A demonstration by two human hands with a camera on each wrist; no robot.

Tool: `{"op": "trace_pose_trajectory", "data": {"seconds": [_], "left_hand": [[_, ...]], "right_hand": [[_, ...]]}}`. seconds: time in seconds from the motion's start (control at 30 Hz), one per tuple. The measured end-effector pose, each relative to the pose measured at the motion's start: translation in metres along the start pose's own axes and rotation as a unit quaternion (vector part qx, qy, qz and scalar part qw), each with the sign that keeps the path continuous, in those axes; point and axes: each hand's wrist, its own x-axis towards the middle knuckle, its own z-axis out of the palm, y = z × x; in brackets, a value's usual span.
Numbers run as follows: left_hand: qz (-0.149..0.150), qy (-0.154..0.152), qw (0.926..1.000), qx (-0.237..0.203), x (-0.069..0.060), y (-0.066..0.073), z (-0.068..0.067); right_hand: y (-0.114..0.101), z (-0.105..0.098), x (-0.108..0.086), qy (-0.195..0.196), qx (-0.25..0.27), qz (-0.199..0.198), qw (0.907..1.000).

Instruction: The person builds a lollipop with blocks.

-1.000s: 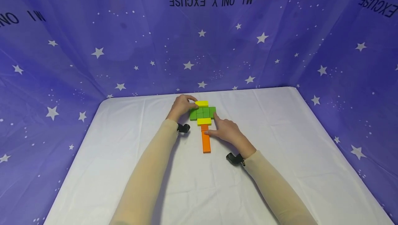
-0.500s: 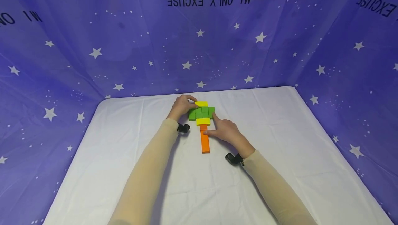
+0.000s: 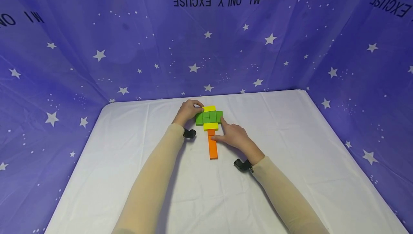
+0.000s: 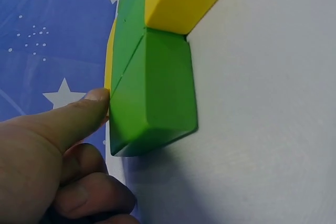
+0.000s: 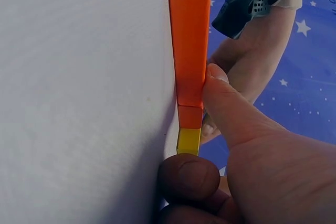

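Flat toy building blocks lie joined in a figure on the white cloth. Several green blocks [image 3: 206, 117] form a wide band, with a yellow block [image 3: 210, 127] on its near side. A long orange block [image 3: 213, 148] runs toward me below a small orange block [image 3: 211, 132]. My left hand [image 3: 187, 112] pinches the left end of the far yellow block [image 3: 209, 108] between thumb and index finger. My right hand [image 3: 235, 135] rests with its thumb against the long orange block and its index finger at the green band's right edge. In the left wrist view, the thumb [image 4: 79, 116] partly hides the far yellow block.
A white cloth [image 3: 274, 137] covers the table. Purple curtains [image 3: 161, 40] with white stars and lettering hang behind and beside it. A black wrist camera [image 3: 242, 165] sits at the right wrist, another black camera [image 3: 189, 133] at the left.
My left thumb has slid slightly left along the far yellow block, which now sits a little askew. The right hand stays put. The view shifted slightly.
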Motion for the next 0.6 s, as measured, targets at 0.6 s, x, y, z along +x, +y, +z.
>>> {"op": "trace_pose_trajectory", "data": {"seconds": [0.6], "left_hand": [[0.002,0.0,1.0,-0.009,-0.0047,-0.0021,-0.0034]], "right_hand": [[0.0011,-0.0025,-0.0019,-0.004,0.014,-0.003,0.9999]]}}
